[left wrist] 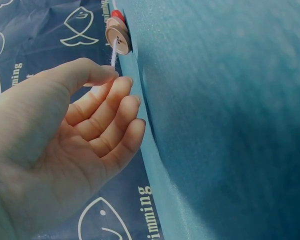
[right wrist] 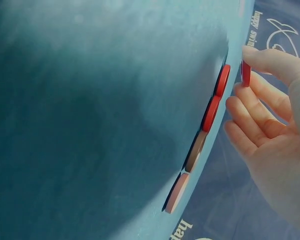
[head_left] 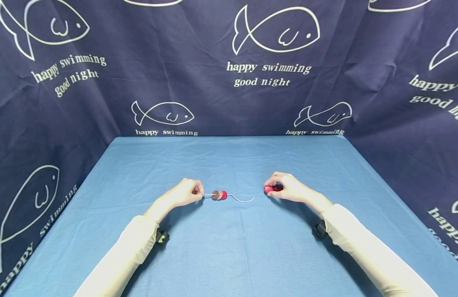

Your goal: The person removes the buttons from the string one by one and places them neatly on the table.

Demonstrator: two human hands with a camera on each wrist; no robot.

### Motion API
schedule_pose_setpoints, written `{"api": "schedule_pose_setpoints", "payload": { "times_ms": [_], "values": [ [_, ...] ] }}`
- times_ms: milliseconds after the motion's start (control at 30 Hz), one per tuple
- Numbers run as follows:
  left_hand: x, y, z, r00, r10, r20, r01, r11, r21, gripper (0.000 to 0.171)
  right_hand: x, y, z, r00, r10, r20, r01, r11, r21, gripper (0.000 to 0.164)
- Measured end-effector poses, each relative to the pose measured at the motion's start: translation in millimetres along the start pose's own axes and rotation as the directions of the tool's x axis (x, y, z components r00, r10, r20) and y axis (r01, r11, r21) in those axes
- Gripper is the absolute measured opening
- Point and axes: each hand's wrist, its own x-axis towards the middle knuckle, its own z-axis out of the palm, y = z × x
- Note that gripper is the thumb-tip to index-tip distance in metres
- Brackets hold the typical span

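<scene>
My left hand (head_left: 186, 192) pinches a white string (left wrist: 113, 53) between thumb and forefinger. Threaded on the string, beyond the fingertips, are a brown button (left wrist: 118, 41), a paler pinkish button (head_left: 220, 195) and a red button (head_left: 224, 195). The string's loose end trails in a curve toward the right. Over on the right, my right hand (head_left: 290, 188) holds another red button (right wrist: 246, 74) by its edges, thumb against fingers. Beside that hand, two red buttons (right wrist: 211, 114), a brown button (right wrist: 195, 151) and a pink button (right wrist: 177, 193) lie in a row.
A blue cloth (head_left: 229, 247) covers the table. Dark blue curtains (head_left: 214, 49) printed with white fish and lettering stand behind it and at both sides. Small dark wrist cameras (head_left: 162, 236) hang below the cream sleeves (head_left: 366, 243).
</scene>
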Motion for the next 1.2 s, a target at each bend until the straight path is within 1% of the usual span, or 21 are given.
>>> {"api": "schedule_pose_setpoints", "payload": {
  "times_ms": [167,300,600,833,1000,1200],
  "values": [
    [0.8,-0.9,0.8,1.0,-0.01,0.003,0.01,1.0,0.0,0.006,-2.4,1.6,-2.0,1.0,-0.006,-0.016,0.006,1.0,0.0,0.025],
    [1.4,-2.0,1.1,1.0,-0.007,-0.001,0.007,1.0,0.007,0.006,-4.9,1.5,-3.8,1.0,-0.003,-0.022,0.003,1.0,0.007,0.025],
    [0.0,0.6,0.6,1.0,0.007,-0.003,-0.007,1.0,0.011,0.006,-10.2,7.6,-4.8,0.999,-0.006,-0.04,0.005,1.0,-0.016,0.024],
    [0.5,-0.3,0.4,1.0,0.012,-0.019,-0.012,1.0,0.015,0.007,-14.2,10.3,-8.3,0.998,-0.014,-0.06,0.012,0.999,-0.029,0.024],
    [0.4,0.8,0.1,1.0,0.01,-0.016,-0.009,1.0,0.025,0.007,-16.7,12.2,-10.7,0.998,0.013,-0.057,-0.015,0.999,-0.03,0.026],
    [-0.6,3.1,-0.3,1.0,0.005,-0.007,-0.005,1.0,0.016,0.006,-19.4,15.6,-11.8,0.998,0.034,-0.059,-0.037,0.998,-0.048,0.025]
  ]
}}
